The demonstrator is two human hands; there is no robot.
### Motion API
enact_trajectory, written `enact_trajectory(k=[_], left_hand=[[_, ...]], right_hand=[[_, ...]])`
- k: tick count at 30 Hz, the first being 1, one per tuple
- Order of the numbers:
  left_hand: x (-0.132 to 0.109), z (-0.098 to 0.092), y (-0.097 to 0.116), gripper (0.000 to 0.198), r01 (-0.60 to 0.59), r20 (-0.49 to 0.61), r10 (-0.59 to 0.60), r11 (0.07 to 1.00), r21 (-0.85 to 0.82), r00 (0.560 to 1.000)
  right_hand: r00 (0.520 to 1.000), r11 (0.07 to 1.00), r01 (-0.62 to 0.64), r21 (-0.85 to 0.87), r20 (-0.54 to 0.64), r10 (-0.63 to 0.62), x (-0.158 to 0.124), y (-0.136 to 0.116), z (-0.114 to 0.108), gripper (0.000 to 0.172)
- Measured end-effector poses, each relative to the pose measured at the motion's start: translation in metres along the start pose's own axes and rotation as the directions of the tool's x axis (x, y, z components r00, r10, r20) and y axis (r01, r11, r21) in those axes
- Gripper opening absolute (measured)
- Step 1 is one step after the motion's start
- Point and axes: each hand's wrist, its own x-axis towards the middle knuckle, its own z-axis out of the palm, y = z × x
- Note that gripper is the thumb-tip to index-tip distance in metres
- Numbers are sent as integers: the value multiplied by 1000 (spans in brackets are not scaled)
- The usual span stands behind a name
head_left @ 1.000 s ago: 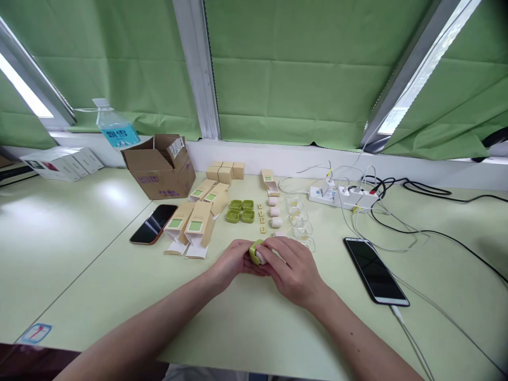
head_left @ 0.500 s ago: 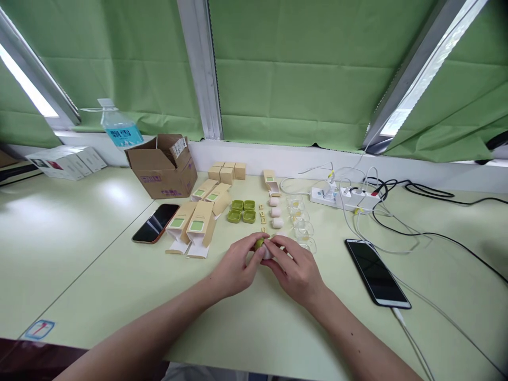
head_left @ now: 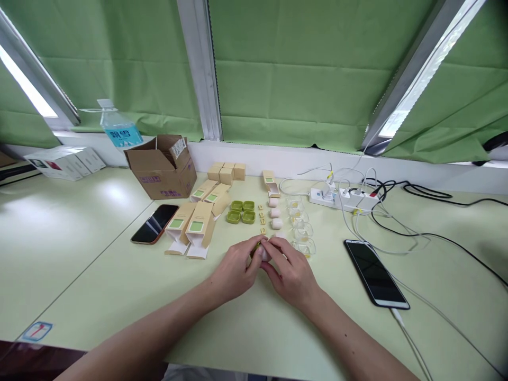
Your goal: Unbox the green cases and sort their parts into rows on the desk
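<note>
Left grip and right grip both pinching small white-and-green piece, mostly hidden; green trays beyond them, leftward; clear covers rightward.

Across the top of the frame, the green curtains are hanging as matt, lightly creased cloth. At upper left, the bottle is showing clear, shiny plastic, and the open box beside it is presenting dull brown cardboard. The cartons left of centre are looking like matt paperboard. In the centre, the green cups are appearing as smooth plastic; right of them, the covers are gleaming transparently. The held piece, lower centre, is looking smooth. At lower right, the phone is displaying glossy dark glass.
</note>
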Motion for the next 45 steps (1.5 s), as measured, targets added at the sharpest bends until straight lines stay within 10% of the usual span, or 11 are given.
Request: enact_trajectory(k=[15, 30, 39, 45], left_hand=[[-2, 6, -12, 39, 162, 12, -166, 972, 169, 986], [3, 6, -9, 41, 197, 80, -180, 915, -353, 980], [11, 0, -34, 46, 228, -64, -243, 956, -182, 968], [16, -5, -42, 50, 193, -174, -253, 933, -303, 952]], right_hand=[[996, 996, -81, -20, 35, 82, 3, -11, 8, 34], [973, 972, -233, 45, 22, 232, 2, -2, 9, 28], [894, 907, -417, 64, -152, 422, 5, 31, -16, 27], [956, 948, -170, -267, 188, 225, 1, 38, -23, 21]])
